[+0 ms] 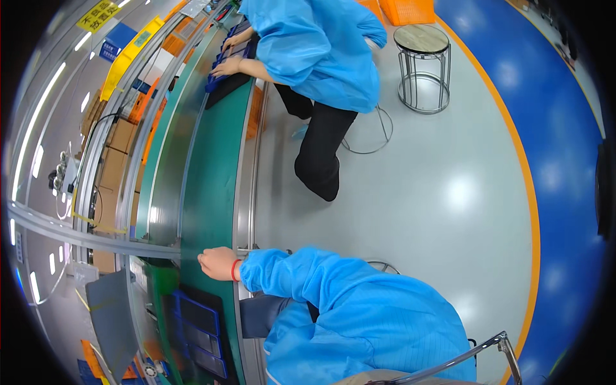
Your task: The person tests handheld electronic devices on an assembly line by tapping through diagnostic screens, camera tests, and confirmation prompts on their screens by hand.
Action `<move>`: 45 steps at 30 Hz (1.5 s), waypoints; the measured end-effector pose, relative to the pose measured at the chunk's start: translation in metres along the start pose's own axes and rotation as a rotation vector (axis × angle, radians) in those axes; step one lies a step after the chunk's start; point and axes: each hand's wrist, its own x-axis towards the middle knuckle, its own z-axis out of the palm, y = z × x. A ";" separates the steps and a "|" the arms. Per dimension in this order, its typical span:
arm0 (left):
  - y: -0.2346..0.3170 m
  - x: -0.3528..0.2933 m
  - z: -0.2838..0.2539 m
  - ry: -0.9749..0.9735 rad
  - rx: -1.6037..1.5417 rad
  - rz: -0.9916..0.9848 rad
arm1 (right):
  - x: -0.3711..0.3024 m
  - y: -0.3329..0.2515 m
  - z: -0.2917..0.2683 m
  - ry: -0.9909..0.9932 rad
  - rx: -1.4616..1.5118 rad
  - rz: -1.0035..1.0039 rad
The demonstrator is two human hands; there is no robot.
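Right hand (219,264): over the green worktop (215,186) near the edge on the wearer's side, red band (235,270) on the wrist, blue sleeve (282,269) behind it. Back of hand shows, fingers look curled in; cannot tell if they grip anything or touch the surface. Left hand out of frame, state can't be told.

Nearest thing to the right hand: dark tray with blue-edged compartments (200,317), on the worktop close to the same edge, apart from the hand. Blurred, so contents unclear.

Far along the worktop, at the top of the view: co-worker in a blue gown (327,58), both hands (226,67) on a second blue compartmented tray (212,83). A flat black piece (226,93) sits at that tray's near end, by the co-worker's side edge. Exact grip there not readable.

Beyond the worktop's opposite edge: metal rails, cardboard boxes (114,168), a yellow bin (131,58), a grey panel (112,314). Floor on the other side: round stool (421,38), orange crates (407,9) near it, orange line (527,186) bordering a blue strip (564,212). Chrome chair frame (471,354) at lower right.
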 end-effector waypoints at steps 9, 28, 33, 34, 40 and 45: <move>0.015 0.025 -0.001 0.151 -0.176 -0.244 | 0.000 0.006 0.012 0.065 -0.120 -0.106; -0.016 -0.039 0.125 0.293 0.095 0.300 | -0.009 0.006 -0.008 0.048 -0.279 -0.127; -0.022 -0.049 0.131 0.399 0.179 0.390 | -0.006 -0.011 -0.007 -0.129 -0.166 -0.064; -0.017 -0.052 0.138 0.436 0.148 0.364 | -0.006 -0.020 -0.008 -0.174 -0.118 0.012; 0.001 -0.081 0.157 0.441 0.554 0.516 | -0.022 -0.065 0.012 -0.314 -0.160 -0.351; 0.014 -0.100 0.199 0.096 -0.323 0.275 | -0.034 -0.088 0.029 -0.505 -0.144 -0.627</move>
